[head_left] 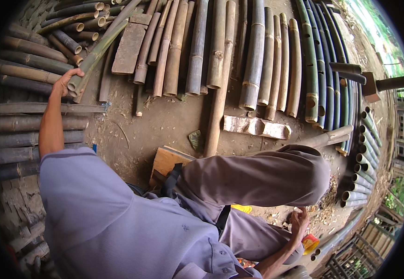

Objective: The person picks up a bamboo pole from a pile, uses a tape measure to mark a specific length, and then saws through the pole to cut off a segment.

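With its arm stretched out to the left, my left hand [64, 83] is closed around the near end of a long green bamboo pole [100, 52]. The pole slants up and away toward the far side, and its hollow cut end shows just beside my fingers. At the lower right, my right hand [299, 222] is beside my bent knee, its fingers curled. Whether anything is in those fingers is too small to make out. Close to that hand is a red and yellow container [309, 243].
Bamboo lengths [197, 51] lie in a row on the far ground. More bamboo is stacked at the left [34, 123] and right [365, 160]. A pale notched wood block [256, 127], a flat stone slab [130, 46] and a wooden board [168, 162] lie nearer me.
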`<action>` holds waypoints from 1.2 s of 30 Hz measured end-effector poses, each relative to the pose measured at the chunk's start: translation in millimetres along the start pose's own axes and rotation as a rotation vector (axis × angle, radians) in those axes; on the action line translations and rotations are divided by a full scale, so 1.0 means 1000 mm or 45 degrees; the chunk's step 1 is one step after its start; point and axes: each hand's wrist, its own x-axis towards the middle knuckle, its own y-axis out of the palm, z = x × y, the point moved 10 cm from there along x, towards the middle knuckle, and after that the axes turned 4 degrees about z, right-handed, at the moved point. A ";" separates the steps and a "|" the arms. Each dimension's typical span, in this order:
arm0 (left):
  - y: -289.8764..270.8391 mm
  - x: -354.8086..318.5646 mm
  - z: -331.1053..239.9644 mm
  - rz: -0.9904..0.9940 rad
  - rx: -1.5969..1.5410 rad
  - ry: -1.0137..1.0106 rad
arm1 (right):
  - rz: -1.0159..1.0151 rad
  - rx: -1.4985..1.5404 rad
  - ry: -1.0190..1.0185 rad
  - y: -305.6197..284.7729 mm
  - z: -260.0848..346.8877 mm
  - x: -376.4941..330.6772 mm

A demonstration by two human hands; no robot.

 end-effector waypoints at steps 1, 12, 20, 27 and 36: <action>0.006 -0.005 -0.003 -0.042 -0.021 0.022 | 0.012 0.008 -0.016 0.001 0.001 0.001; 0.135 0.070 0.023 -0.818 0.745 0.372 | -0.053 0.033 -0.190 0.002 -0.007 0.020; 0.178 0.056 0.036 -1.030 1.223 0.116 | -0.140 0.003 -0.211 -0.003 -0.012 0.017; 0.158 0.078 0.048 -0.916 1.039 0.069 | -0.006 0.076 0.017 0.000 0.004 0.008; 0.156 0.098 -0.007 -0.234 -0.091 0.394 | -0.157 0.096 -0.046 -0.019 0.030 -0.003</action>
